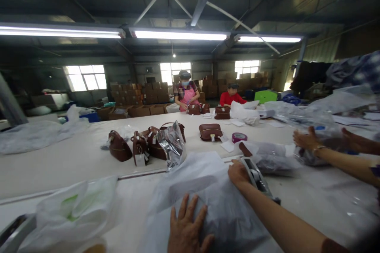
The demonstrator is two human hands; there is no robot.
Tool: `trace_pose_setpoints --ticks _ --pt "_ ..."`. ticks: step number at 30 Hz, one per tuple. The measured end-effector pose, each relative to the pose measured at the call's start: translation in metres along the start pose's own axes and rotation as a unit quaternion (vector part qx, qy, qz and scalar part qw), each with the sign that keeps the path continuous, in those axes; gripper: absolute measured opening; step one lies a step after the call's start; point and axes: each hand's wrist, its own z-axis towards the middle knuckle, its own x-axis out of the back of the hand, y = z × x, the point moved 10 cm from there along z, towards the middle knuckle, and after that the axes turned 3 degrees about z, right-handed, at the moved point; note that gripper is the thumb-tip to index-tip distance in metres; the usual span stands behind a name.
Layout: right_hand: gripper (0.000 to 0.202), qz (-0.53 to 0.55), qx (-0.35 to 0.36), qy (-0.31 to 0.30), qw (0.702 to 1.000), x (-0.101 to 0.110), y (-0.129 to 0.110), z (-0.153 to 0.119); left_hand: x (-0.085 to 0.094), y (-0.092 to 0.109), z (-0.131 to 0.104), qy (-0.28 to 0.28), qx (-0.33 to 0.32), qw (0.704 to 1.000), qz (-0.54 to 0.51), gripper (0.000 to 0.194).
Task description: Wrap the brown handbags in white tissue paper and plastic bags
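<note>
— Left to right, what appears?
— The left hand (pixel 188 227), fingers spread, lies on a translucent plastic bag (pixel 197 182) on the table (pixel 74 170), gripping nothing; the right hand (pixel 240 173) curls at a tape dispenser (pixel 257 178), its grip unclear.
— Handling?
— Probably light, soft, slippery; grasp the bag's edges.

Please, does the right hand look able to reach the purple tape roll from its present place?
Probably yes: the purple tape roll lies ahead of the right hand, and nothing tall seems to stand between them, though a plastic-wrapped bundle lies close by.
</note>
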Motion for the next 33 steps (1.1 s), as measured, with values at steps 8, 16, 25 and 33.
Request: trace_pose_setpoints --ticks 8,16,25,33 --pt "0.043 0.14 0.429 -0.049 0.891 0.019 -0.133 -0.149 0.017 0.013 -0.002 0.003 0.02 1.0 -0.019 0.075" --pt "0.056 0.075 0.363 -0.186 0.91 -0.045 -0.083 -0.155 0.019 0.017 -0.002 -0.025 0.025 0.998 -0.048 0.074" --pt "0.056 0.083 0.166 -0.207 0.96 -0.046 -0.006 -0.099 0.023 0.016 -0.001 -0.036 0.048 0.997 -0.052 0.065" --pt "0.049 0.089 0.387 -0.099 0.912 0.019 -0.087 -0.179 0.022 0.018 0.0 -0.026 0.04 0.999 -0.014 0.066"
